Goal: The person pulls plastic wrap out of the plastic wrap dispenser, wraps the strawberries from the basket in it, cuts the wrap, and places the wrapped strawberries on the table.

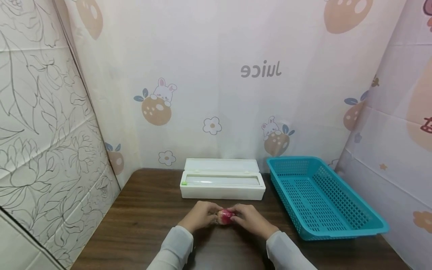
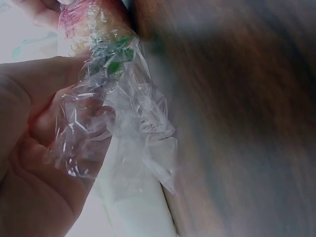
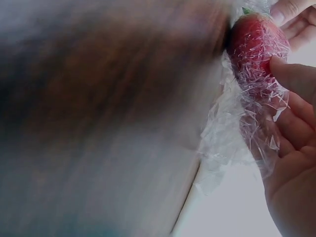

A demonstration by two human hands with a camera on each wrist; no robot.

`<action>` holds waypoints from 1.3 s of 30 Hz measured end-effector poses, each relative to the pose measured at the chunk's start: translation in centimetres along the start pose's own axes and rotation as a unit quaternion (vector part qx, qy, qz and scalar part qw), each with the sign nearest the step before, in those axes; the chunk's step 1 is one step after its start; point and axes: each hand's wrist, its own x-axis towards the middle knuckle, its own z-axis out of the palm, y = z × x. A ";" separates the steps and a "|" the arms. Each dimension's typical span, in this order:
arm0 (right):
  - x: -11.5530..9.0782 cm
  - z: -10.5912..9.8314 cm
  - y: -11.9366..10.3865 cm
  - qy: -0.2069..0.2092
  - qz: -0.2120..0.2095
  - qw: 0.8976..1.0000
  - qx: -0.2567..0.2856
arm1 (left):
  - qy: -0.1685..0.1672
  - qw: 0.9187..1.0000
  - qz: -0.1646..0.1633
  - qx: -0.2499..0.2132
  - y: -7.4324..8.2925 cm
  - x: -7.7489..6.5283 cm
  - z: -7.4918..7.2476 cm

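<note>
Strawberry [image 1: 225,216] could bruise under too firm a squeeze, and its crinkled, clear film [image 2: 143,123] could tear if tugged unevenly, as the left hand [image 1: 201,216] pinches the loose film near the leafy end while the right hand [image 1: 251,220] grips the glossy, rounded body. It is at six o'clock from the smooth white box [image 1: 222,193], with the perforated turquoise basket [image 1: 314,202] towards three o'clock.

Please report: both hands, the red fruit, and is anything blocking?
Left hand and right hand: holding red fruit. Fruit wrapped in clear film, loose at both ends. White box beyond, not blocking.
</note>
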 end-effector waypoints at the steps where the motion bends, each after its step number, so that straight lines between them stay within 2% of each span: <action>1: 0.1 -0.1 0.0 -0.004 0.003 1.000 -0.001 | -0.001 1.000 0.001 0.005 0.0 0.0 -0.1; 9: 1.1 -0.5 0.1 -0.034 0.035 0.999 -0.004 | 0.011 1.000 0.004 0.024 -0.8 0.5 0.2; 13: 1.2 -0.3 0.3 -0.005 0.037 0.999 -0.016 | 0.011 0.999 -0.007 0.040 -1.2 0.9 0.5; 17: 1.1 0.0 0.5 0.024 0.060 0.998 -0.018 | 0.001 0.998 -0.016 0.059 -1.4 1.3 0.7; 22: 1.3 0.2 0.6 0.027 0.069 0.997 -0.031 | -0.010 0.998 -0.022 0.056 -1.9 1.6 0.8; 28: 1.7 0.1 0.9 0.014 0.076 0.996 -0.051 | -0.015 0.998 -0.045 0.030 -2.2 1.7 0.9; 32: 1.5 -0.1 0.9 -0.015 0.093 0.994 -0.053 | -0.017 0.999 -0.052 0.006 -2.1 1.6 0.8; 35: 1.5 -0.3 0.9 -0.036 0.087 0.994 -0.061 | -0.013 0.999 -0.050 0.013 -1.9 1.6 0.8; 39: 1.6 -0.4 0.8 -0.042 0.077 0.992 -0.093 | 0.000 0.998 -0.039 0.044 -1.6 1.7 0.6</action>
